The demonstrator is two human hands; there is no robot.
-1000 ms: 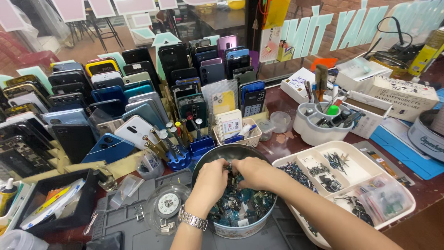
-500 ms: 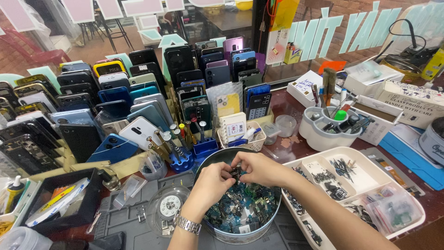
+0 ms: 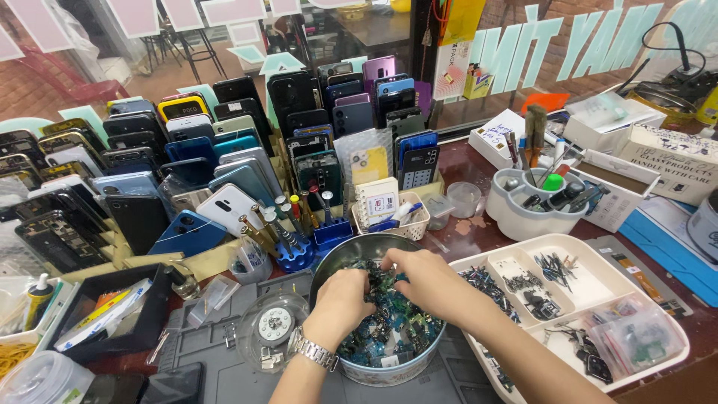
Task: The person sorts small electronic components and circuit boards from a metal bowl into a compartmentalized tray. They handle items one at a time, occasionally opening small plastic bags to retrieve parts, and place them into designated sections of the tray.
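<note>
Nearest, lower centre of frame: round metal tin on the counter, heaped with small phone parts, green-blue circuit scraps and connectors. Likely light, stiff, sharp-edged, fragile; best pinched singly by their edges. Left hand, watch at the wrist, and right hand both dig into the heap, fingers curled; what they pinch is hidden. Right: white compartment tray. Beyond: racked phone backs.

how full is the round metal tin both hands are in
Partly full: small dark and blue-green parts cover the bottom of the round metal tin, while its far inner wall shows bare above them. Left hand and right hand dig inside.
</note>
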